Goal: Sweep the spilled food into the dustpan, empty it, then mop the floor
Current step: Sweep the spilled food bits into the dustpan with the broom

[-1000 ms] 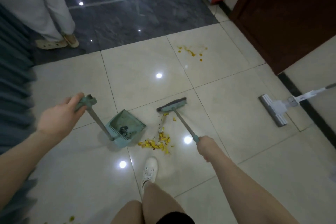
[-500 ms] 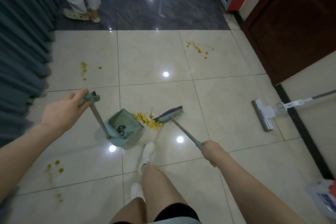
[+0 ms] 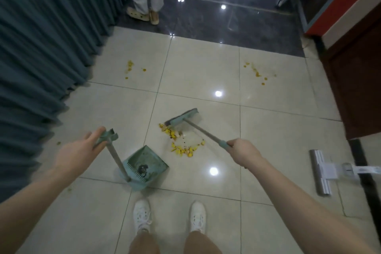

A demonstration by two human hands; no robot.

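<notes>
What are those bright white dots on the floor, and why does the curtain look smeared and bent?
Head view: the dots are probably overhead lamps mirrored in glossy tiles; the curtain bows from wide-angle distortion and smears toward the frame edge; the broom head looks slightly blurred.

Mint green on the dustpan (image 3: 150,163) and on the broom (image 3: 183,119). Yellow and orange in the spilled food (image 3: 183,147) at centre, fainter yellow specks higher up. Glossy cream across the floor tiles (image 3: 268,140), dark marbled grey along the top. Teal pleats down the curtain (image 3: 41,47) at left. White and silver on the mop (image 3: 321,171) at lower right. White sneakers (image 3: 142,214) at the bottom.
</notes>
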